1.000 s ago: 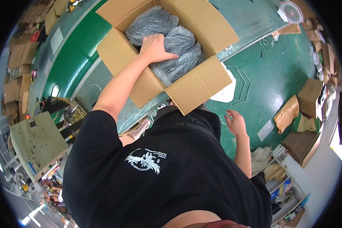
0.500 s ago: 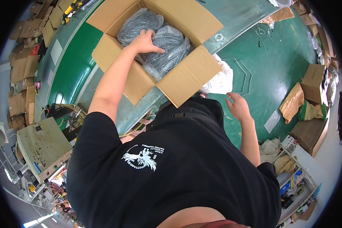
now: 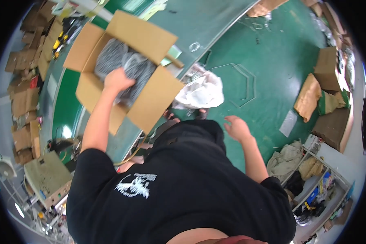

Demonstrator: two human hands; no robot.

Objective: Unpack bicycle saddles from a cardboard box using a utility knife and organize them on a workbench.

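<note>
Although blur hides whether the left hand (image 3: 118, 80) grips or merely touches the wrapped bundle (image 3: 123, 57) inside the box (image 3: 156, 97), the right hand (image 3: 237, 129) hangs empty, loosely spread, and the bundle, likely soft and slippery, warrants support underneath.

Box walls (image 3: 94, 58) hem in the wrapped bundle (image 3: 112, 57), leaving passage from above.

A black short-sleeved T-shirt (image 3: 199, 191) with white winged print (image 3: 136, 186) tops black trousers (image 3: 191, 136).
</note>
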